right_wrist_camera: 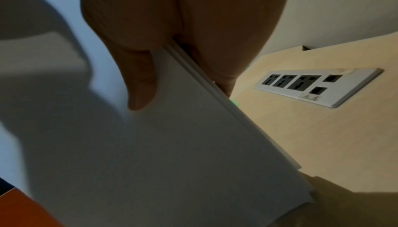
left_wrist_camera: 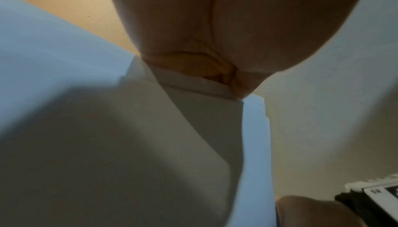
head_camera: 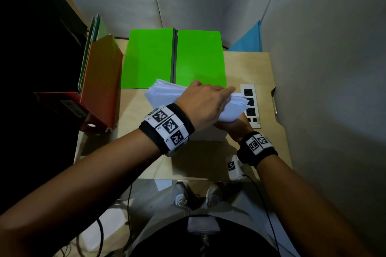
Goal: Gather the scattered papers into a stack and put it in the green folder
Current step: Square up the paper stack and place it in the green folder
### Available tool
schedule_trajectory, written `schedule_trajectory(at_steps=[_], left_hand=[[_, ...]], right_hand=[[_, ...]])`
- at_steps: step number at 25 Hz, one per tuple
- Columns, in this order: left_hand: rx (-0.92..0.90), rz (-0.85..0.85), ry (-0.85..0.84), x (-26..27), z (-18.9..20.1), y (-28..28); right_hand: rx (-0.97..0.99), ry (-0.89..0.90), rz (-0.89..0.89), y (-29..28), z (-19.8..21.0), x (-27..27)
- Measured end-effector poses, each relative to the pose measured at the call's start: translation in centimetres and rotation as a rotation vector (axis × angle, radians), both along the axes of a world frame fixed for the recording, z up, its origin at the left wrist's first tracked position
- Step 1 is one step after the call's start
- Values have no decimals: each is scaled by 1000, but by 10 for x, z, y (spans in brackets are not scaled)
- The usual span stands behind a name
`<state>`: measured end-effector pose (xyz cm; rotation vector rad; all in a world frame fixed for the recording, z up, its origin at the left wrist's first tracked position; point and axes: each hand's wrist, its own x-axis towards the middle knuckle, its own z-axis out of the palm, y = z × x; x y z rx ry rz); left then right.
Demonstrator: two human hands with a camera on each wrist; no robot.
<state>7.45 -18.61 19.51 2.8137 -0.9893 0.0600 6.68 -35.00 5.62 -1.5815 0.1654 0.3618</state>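
Observation:
A thick stack of white papers [head_camera: 163,94] is held just above the desk, its far edge overlapping the front of the open green folder [head_camera: 150,58]. My left hand [head_camera: 215,94] lies across the top of the stack, and its fingers wrap over the right edge. In the left wrist view, the left hand [left_wrist_camera: 204,70] closes on the stack [left_wrist_camera: 150,145] at its edge. My right hand [head_camera: 229,125] grips the near right corner from below. In the right wrist view, the right hand [right_wrist_camera: 183,93] has its thumb [right_wrist_camera: 140,86] on top of the stack [right_wrist_camera: 172,145] and fingers underneath.
A white power strip [head_camera: 250,106] is set into the desk [head_camera: 250,69] right of the stack. An orange binder [head_camera: 102,81] and upright folders stand at the left. A pale sheet [head_camera: 204,134] lies on the desk under my wrists. Grey partition walls close in at the back and right.

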Motion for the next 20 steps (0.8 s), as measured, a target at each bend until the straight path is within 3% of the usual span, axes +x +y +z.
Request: schedule_trajectory(at_steps=[3, 6, 8, 9, 11, 13, 15, 18, 20], left_hand=[[89, 40, -43, -11, -8, -12], [-43, 125, -64, -14, -2, -5], [-315, 298, -56, -9, 6, 30], [-533, 400, 4, -7, 4, 56], [-1045, 568, 184, -15, -15, 99], [-1280, 667, 397, -35, -38, 103], [-1307, 675, 490, -41, -51, 86], [-1370, 743, 420, -30, -66, 76], [-1332, 781, 462, -21, -84, 77]], right_hand=[[-73, -28, -3, 3, 5, -1], [-60, -36, -39, 2, 6, -1], [-27, 14, -88, 0, 4, 0], [-40, 33, -112, -2, 6, 0], [-123, 29, -154, -8, 12, -1], [-110, 2, -182, -11, 16, 3], [-45, -26, -183, -13, 20, 10], [-60, 12, -146, -11, 22, 14], [-82, -2, -102, -8, 18, 12]])
